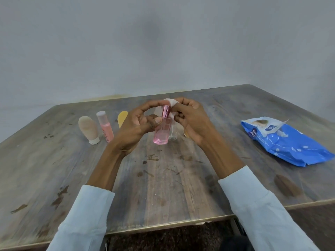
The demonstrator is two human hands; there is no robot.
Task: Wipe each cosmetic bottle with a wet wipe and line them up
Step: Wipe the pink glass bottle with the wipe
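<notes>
In the head view, the left hand grips the pink glass bottle around its upper body, thumb across the front, and holds it upright above the wooden table, near the table's centre; lifted like this, every face can likely be reached without the bottle sliding on the boards. The right hand pinches a folded wet wipe against the bottle's metallic pink cap, at about 1 o'clock from the bottle's body, which suggests the cap and neck are the part being cleaned now. The bottle looks clear and rose-tinted, flat-sided, its base unsupported. At 9 o'clock from the hands, 2 items stand close together in a row: a beige tube resting on its white cap and a slim pink bottle; a yellow item shows partly behind the left hand. A clear bottle sits just behind the held one. The blue wipes pack lies at 3 o'clock, flap open, probably kept near for a fresh sheet
</notes>
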